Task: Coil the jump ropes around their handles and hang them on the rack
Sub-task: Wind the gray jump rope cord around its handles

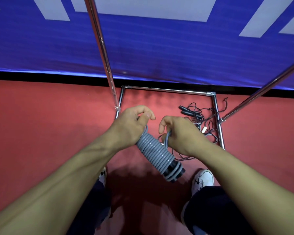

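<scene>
Head view: the grey jump rope point(152, 150) sits at the centre of the frame, wound in tight turns around its black handles point(174, 170), whose ends poke out at the 5 o'clock end of the bundle. The left hand point(131, 122) grips the 11 o'clock end of the coil, fingers point(147, 114) curled over the top turns. The right hand point(180, 131), just beside it at 3 o'clock, pinches the loose tail of grey cord point(167, 138) that leads off the coil; its fingers are curled round that tail, though the fingertips themselves are hidden.

On the red floor point(41, 124) beyond the hands, toward 1 o'clock, a thin black jump rope point(197, 117) lies in a loose tangle with its handles side by side, inside the base of the chrome rack point(166, 89). The rack's uprights rise at 11 and 2 o'clock in front of a blue banner point(143, 48).

My judgement: the winding is nearly finished and the tail needs securing. The risk is slack. If the right hand eases its pull before the tail is tucked, the springy turns could loosen and slide off the handles toward 5 o'clock. Should the left hand shift its grip too early, the upper turns could unwind. A dropped bundle could also land in the black tangle.
</scene>
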{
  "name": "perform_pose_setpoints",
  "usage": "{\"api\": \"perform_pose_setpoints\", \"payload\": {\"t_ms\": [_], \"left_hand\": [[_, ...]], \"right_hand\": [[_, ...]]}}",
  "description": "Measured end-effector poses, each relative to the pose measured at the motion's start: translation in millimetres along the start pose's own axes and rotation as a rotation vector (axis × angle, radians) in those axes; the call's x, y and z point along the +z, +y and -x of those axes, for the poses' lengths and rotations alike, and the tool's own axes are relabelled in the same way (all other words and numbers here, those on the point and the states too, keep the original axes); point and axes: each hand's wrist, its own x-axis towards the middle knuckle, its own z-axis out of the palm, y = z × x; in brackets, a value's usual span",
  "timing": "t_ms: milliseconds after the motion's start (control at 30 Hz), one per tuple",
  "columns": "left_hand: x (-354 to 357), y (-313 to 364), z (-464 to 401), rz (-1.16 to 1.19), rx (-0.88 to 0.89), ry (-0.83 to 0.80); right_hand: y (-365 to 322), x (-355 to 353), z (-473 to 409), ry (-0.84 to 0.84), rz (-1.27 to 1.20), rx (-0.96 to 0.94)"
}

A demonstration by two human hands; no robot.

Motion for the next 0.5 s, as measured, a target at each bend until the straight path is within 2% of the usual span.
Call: {"api": "perform_pose_setpoints", "payload": {"t_ms": [200,300,400,500], "left_hand": [[4,-3,3,-0.132,0.028,-0.102],[5,-5,4,-0.122,0.019,-0.104],[4,-6,3,-0.127,0.011,-0.085],[5,-10,3,-0.201,0.009,-0.068]], "right_hand": [[-1,4,9,0.08,0.338,0.012],[2,-4,6,-0.022,0.334,0.117],[5,-13,3,-0.261,-0.069,0.167],[3,-21,4,-0.419,-0.711,0.23]]}}
